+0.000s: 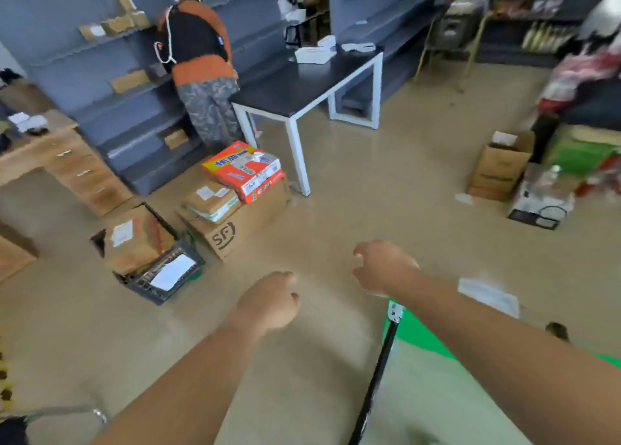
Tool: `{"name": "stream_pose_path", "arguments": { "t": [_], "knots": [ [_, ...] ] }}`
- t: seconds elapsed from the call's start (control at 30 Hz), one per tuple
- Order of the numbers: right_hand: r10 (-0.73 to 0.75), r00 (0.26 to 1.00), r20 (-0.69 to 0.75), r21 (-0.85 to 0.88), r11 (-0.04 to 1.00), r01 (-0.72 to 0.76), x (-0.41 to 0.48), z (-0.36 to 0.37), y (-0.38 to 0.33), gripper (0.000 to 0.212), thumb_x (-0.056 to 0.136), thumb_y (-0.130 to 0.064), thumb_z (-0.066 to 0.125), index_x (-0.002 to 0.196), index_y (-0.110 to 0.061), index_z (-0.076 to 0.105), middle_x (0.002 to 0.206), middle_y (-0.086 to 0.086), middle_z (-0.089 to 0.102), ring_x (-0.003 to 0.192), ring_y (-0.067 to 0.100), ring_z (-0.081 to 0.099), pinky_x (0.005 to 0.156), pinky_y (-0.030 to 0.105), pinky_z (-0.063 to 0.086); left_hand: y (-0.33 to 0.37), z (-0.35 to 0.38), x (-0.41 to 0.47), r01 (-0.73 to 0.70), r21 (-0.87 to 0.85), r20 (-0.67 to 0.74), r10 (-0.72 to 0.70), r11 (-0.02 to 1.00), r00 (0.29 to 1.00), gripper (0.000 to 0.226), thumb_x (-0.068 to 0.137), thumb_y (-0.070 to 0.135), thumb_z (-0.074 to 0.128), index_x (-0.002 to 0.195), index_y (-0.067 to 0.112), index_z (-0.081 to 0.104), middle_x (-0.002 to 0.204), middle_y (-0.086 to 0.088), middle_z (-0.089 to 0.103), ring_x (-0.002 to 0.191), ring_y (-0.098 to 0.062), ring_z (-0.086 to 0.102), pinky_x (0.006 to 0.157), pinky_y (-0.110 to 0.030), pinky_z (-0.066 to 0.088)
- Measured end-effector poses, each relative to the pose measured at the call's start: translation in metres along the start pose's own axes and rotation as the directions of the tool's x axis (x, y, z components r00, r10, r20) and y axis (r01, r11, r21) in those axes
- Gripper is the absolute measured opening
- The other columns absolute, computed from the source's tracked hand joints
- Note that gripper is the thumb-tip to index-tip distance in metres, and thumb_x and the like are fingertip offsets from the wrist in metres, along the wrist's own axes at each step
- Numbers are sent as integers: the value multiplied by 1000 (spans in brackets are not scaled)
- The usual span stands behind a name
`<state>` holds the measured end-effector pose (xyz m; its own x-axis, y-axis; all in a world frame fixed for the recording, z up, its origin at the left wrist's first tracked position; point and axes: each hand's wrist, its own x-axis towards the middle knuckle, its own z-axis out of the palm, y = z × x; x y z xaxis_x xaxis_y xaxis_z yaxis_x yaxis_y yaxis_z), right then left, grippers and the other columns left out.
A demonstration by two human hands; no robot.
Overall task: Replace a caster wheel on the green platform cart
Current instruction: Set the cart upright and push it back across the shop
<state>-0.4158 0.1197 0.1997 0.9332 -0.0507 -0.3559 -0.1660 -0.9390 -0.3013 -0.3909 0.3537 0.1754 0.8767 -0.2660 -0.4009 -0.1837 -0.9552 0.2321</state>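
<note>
1. Green platform cart (pixel 420 333): stands on open floor, well away from the floor's edge along the shelving. Only one corner of its deck shows, under the right forearm. A black handle bar (pixel 379 370) runs along the deck's near side, ending in a metal bracket (pixel 394 311).
2. Left hand (pixel 268 301): held out over bare floor, fingers loosely curled, grasping nothing.
3. Right hand (pixel 383 266): held above the deck's corner, apart from it, fingers loosely curled and empty.
4. Caster wheels: none can be made out. A small dark object (pixel 556 330) by the deck's far side is too blurred to identify.
5. Progress (judgement): the task appears to be at its outset. No tool or spare wheel is in view and the cart is not turned over. Removing the old caster and fitting the new one apparently remain.
6. Surroundings: cardboard boxes (pixel 235 229) near the shelving edge of the floor; a dark-topped table (pixel 302 88); another person (pixel 201 58) at the shelves.
</note>
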Motion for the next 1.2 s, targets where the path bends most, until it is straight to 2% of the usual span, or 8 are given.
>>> {"name": "stream_pose_path", "arguments": {
  "t": [0.17, 0.27, 0.4, 0.5, 0.63, 0.83, 1.07, 1.2],
  "knots": [
    [301, 953, 34, 131, 944, -303, -82, 47, -1, 40, 97, -29, 54, 136, -19, 56, 135, 8, 59, 124, 30, 58, 96, 34, 49, 10, 14, 2, -285, 93, 187, 265, 954, 946, 53, 100, 34, 48, 152, 22, 45, 159, 0, 43, 144, -19, 43, 117, -31, 35],
    [468, 883, 23, 238, 856, -459, -126, 71, 9, 40, 95, -27, 56, 134, -19, 57, 136, 8, 59, 123, 30, 59, 98, 37, 52, 40, 25, 1, -410, 113, 221, 379, 905, 898, 48, 99, 30, 51, 147, 24, 51, 152, -2, 53, 137, -22, 51, 110, -29, 42],
    [597, 802, -5, 302, 766, -568, -172, 89, 37, 45, 95, -34, 59, 138, -20, 54, 139, 7, 57, 126, 30, 57, 101, 40, 52, 88, 51, -12, -556, 130, 304, 500, 821, 811, 46, 96, 29, 53, 142, 27, 55, 145, -2, 58, 125, -25, 60, 98, -31, 51],
    [650, 760, -14, 335, 719, -609, -196, 97, 60, 46, 96, -36, 60, 138, -19, 53, 138, 7, 58, 124, 30, 58, 100, 42, 52, 117, 73, -21, -626, 119, 338, 561, 771, 756, 42, 97, 32, 52, 139, 29, 57, 138, 0, 61, 105, -27, 69, 73, -29, 52],
    [729, 685, 8, 399, 625, -671, -220, 121, 76, 49, 95, -37, 60, 141, -20, 52, 138, 7, 58, 125, 29, 57, 101, 39, 52, 136, 107, -27, -710, 155, 455, 588, 687, 669, 34, 96, 29, 50, 127, 27, 63, 128, -5, 66, 106, -29, 66, 85, -35, 55],
    [857, 495, 140, 520, 362, -774, -233, 182, 63, 47, 98, -34, 57, 142, -19, 49, 136, 8, 55, 119, 30, 60, 92, 37, 54, 175, 141, 0, -868, 197, 618, 630, 456, 471, 49, 98, 27, 49, 147, 20, 51, 151, -6, 49, 129, -28, 55, 103, -35, 47],
    [930, 170, 326, 678, -104, -727, -207, 265, -21, 54, 98, -33, 57, 149, -25, 44, 143, 5, 53, 129, 27, 54, 98, 35, 48, 157, 183, 27, -980, 174, 817, 542, 96, 198, 48, 98, 27, 48, 146, 21, 52, 150, -5, 52, 134, -27, 52, 109, -36, 44],
    [879, 106, 464, 679, -277, -680, -185, 321, -66, 56, 97, -32, 56, 151, -26, 42, 143, 7, 52, 128, 28, 55, 94, 35, 50, 116, 220, 39, -989, 145, 889, 438, -1, 130, 48, 98, 25, 49, 146, 20, 52, 150, -5, 53, 136, -26, 51, 111, -36, 42]
  ]
}}
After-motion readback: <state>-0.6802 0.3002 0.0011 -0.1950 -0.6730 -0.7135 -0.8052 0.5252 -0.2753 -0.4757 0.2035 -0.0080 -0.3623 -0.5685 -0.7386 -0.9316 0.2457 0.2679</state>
